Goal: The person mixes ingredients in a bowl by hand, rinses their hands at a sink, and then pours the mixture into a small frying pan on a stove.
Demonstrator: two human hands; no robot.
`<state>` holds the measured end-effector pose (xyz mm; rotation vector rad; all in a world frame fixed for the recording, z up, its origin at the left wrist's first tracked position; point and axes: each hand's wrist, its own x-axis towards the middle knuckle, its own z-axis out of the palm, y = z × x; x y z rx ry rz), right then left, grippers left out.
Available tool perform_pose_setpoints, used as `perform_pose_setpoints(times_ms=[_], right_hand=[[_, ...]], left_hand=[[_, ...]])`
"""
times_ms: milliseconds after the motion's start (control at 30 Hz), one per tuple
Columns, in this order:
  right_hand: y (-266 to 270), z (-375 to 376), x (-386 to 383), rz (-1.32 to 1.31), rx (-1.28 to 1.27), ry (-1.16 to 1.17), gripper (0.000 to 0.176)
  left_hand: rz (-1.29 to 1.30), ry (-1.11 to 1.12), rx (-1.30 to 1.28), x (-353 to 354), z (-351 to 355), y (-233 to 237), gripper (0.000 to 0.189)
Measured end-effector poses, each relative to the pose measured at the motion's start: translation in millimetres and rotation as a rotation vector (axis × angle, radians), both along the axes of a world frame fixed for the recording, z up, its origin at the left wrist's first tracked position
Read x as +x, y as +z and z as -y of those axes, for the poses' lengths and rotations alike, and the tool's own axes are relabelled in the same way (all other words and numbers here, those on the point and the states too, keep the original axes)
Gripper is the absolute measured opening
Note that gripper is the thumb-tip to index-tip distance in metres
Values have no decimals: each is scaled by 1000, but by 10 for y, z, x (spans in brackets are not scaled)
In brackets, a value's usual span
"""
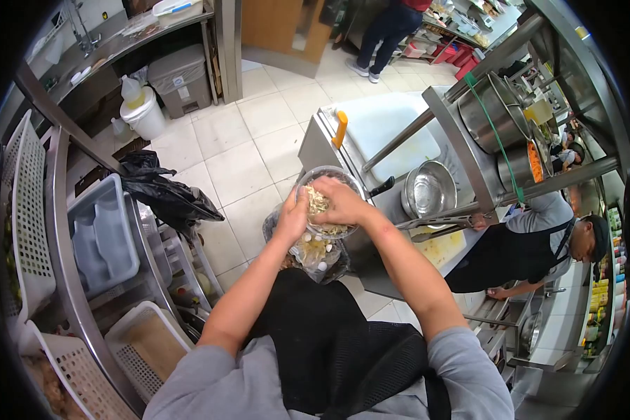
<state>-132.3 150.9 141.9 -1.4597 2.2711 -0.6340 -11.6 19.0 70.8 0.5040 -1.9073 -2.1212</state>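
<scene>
My left hand (pixel 292 218) and my right hand (pixel 341 203) are cupped towards each other, fingers curled around a clump of pale shredded food (pixel 317 201). Its exact kind cannot be made out. Both hands are over a clear round bowl (pixel 336 171), and more shreds lie low in it between my wrists. What supports the bowl is hidden. Just below it, a bin lined with a plastic bag (pixel 337 269) holds scraps and what look like broken eggshells (pixel 322 266).
Right of me stands a steel counter with a white cutting board (pixel 392 133), an orange-handled tool (pixel 340 129), a black-handled knife (pixel 382 186) and a metal bowl (pixel 429 190). A co-worker (pixel 532 241) leans there. Shelves with a grey tub (pixel 103 238) and baskets are at left.
</scene>
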Motion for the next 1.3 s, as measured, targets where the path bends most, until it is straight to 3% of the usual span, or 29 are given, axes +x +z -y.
perform_pose_setpoints(times_ms=[33,67,167,233,300,333,433,467,567,700,767,833,900,967,1033,1100,1133,1167,1233,1300], right_hand=[[-23,26,2,-24,-38,95,76],[-6,1,-56,62,127,149,71],[277,-115,-34,-60,329,159,68],[173,-186,44,-114,296,108,76],[94,-129,165,-77,271,-177,81],[40,-79,174,-24,360,-229,77],[128,-32,215,-84,303,-249,72],[192,-26,232,-121,274,-302,69],[45,-158,194,-300,89,-118,72],[327,-233,27,35,51,-157,77],[232,-245,-56,34,34,-185,78],[178,-148,-57,281,163,-433,82],[-14,-115,-36,220,55,-437,84],[-73,-75,-13,514,-15,-422,75],[-232,-93,-51,532,-15,-392,72],[-339,-138,-95,551,-11,-339,66],[-128,-145,-42,350,57,-383,65],[24,-135,8,351,60,-381,65],[214,-153,64,-301,15,-246,66],[275,-206,51,-323,-16,-148,68]], left_hand=[[25,-28,217,-27,4,-54,54],[53,-57,429,-31,27,-98,56],[136,87,268,-14,-50,-263,55],[84,95,232,-7,-49,-254,53],[35,33,241,-63,-79,-243,54],[34,35,242,-61,-121,-250,54],[76,105,30,-5,-251,-326,56],[65,129,91,-9,-276,-368,57],[33,143,191,1,-235,-237,59],[92,216,49,62,-100,-86,56],[18,230,64,29,-81,-325,55],[48,119,107,85,-102,7,54],[10,108,88,13,-187,-15,54],[-24,101,68,-30,-191,-81,54],[32,9,227,-54,-157,-191,55],[48,43,208,-65,-179,-287,54],[59,72,190,-64,-179,-297,53],[60,75,192,-64,-163,-308,53],[54,96,165,-78,-106,-315,52],[32,93,170,-108,-55,-358,53]])
